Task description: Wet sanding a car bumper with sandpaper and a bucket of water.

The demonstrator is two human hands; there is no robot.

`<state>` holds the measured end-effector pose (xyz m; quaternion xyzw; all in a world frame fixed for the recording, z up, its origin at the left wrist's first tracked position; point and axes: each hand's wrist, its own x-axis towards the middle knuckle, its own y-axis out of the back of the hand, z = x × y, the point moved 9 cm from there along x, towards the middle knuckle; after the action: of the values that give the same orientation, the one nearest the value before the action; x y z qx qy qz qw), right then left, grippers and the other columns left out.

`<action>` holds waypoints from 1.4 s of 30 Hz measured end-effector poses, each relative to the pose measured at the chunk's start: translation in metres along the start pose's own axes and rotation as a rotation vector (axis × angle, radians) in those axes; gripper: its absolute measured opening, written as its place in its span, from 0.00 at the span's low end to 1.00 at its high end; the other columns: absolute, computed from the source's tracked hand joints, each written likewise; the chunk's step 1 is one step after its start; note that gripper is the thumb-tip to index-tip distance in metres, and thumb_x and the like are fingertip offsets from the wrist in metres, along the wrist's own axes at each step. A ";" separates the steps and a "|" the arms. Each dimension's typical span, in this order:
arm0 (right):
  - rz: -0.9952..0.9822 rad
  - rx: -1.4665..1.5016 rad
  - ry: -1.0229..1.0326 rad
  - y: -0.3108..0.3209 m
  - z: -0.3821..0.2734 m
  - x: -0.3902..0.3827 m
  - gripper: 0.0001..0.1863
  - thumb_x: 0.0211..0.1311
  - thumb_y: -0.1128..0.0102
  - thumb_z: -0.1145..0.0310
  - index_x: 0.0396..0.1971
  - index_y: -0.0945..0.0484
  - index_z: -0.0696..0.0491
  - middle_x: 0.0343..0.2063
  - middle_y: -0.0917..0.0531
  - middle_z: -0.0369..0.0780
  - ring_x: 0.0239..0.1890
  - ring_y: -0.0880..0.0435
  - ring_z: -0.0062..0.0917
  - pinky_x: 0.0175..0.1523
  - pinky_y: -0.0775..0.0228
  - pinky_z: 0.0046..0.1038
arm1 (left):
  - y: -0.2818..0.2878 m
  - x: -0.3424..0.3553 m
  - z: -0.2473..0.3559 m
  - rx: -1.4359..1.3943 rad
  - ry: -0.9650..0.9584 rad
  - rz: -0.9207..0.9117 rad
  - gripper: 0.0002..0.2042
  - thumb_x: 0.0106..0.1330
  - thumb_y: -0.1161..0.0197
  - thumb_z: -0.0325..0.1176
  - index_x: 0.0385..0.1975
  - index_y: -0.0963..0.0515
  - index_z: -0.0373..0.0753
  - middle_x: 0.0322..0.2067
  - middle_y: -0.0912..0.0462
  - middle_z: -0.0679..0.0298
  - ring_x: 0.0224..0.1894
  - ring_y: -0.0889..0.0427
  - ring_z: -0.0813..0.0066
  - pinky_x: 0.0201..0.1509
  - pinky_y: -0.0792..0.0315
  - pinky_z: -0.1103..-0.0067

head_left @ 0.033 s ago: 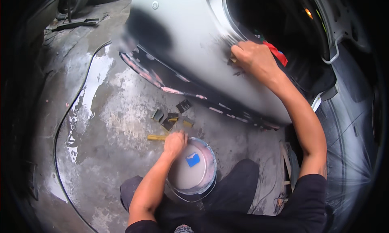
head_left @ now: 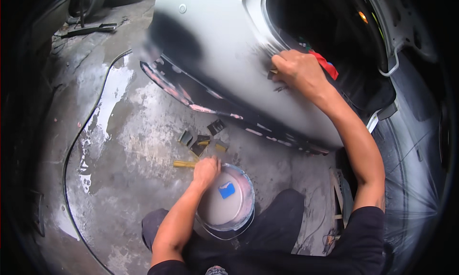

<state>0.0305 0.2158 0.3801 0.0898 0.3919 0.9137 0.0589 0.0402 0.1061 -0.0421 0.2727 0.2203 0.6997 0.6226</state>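
My right hand [head_left: 299,69] is closed with bent fingers against a grey-and-black sprayed car body panel [head_left: 229,60]. A dark, tan-edged piece of sandpaper [head_left: 272,74] pokes out below its fingers; most of it is hidden. Lower down, my left hand [head_left: 207,171] grips the far left rim of a bucket [head_left: 246,198] between my knees. Cloudy greyish liquid fills part of the bucket, and a blue square [head_left: 226,190] lies in it. Beside my left hand a yellow-tan strip [head_left: 183,164] rests on the floor.
Several folded sandpaper pieces [head_left: 216,127] are scattered beyond the bucket. A black hose [head_left: 71,146] curves over the wet concrete floor [head_left: 112,91] at left. The panel's lower edge carries pink filler patches [head_left: 202,108]. Red cloth [head_left: 325,64] hangs at the dark opening behind my right hand.
My right hand has shifted very slightly on the panel. The left hand stays at the bucket rim.
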 end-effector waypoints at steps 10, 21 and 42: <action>0.142 0.512 -0.368 0.070 0.065 0.008 0.16 0.59 0.20 0.60 0.35 0.16 0.56 0.32 0.10 0.46 0.38 0.09 0.44 0.43 0.21 0.41 | -0.004 0.004 0.004 0.008 0.027 -0.045 0.16 0.79 0.43 0.42 0.41 0.16 0.34 0.35 0.10 0.41 0.40 0.10 0.39 0.48 0.17 0.51; 0.230 0.315 -0.346 0.026 0.050 0.039 0.11 0.61 0.22 0.61 0.36 0.13 0.50 0.31 0.11 0.45 0.37 0.10 0.43 0.40 0.22 0.43 | -0.009 0.006 0.006 -0.014 0.042 -0.074 0.18 0.80 0.44 0.44 0.42 0.16 0.33 0.35 0.11 0.39 0.42 0.11 0.35 0.50 0.19 0.48; 0.394 -0.232 -0.542 -0.027 -0.047 -0.088 0.24 0.69 0.40 0.73 0.64 0.18 0.62 0.71 0.21 0.50 0.78 0.27 0.42 0.62 0.35 0.47 | -0.008 0.009 0.010 -0.003 0.079 -0.103 0.19 0.80 0.45 0.45 0.42 0.15 0.35 0.37 0.11 0.38 0.43 0.12 0.34 0.52 0.20 0.48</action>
<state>0.1079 0.1851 0.3181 0.3958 0.2308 0.8888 -0.0069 0.0517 0.1159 -0.0391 0.2321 0.2575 0.6773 0.6489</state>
